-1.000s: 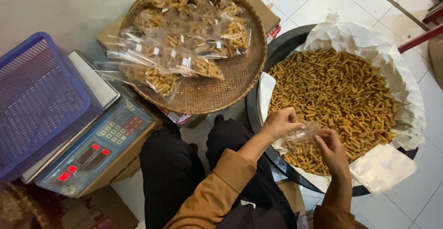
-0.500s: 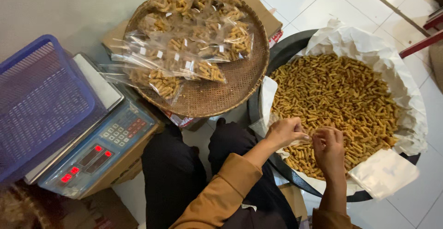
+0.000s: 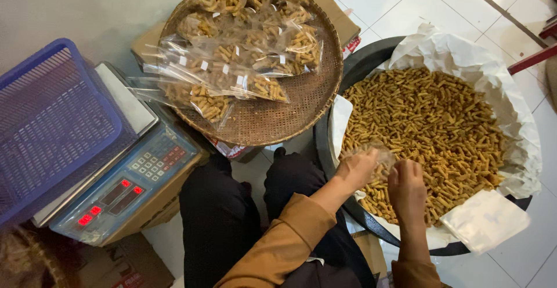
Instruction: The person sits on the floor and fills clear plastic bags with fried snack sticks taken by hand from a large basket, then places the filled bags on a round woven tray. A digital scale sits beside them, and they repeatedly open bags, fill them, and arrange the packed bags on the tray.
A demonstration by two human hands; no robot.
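Now both hands, left hand (image 3: 358, 169) and right hand (image 3: 406, 188), hold a thin clear bag (image 3: 371, 150) over the pan (image 3: 348, 76); snack sticks (image 3: 429, 120) may spill at lower right if it tips.

The person wore a mustard-brown long-sleeved top, its left sleeve (image 3: 278, 241) creased and ending at the wrist, the right cuff (image 3: 415, 273) near the lower edge, and black trousers (image 3: 232, 212). Both hands were bare.
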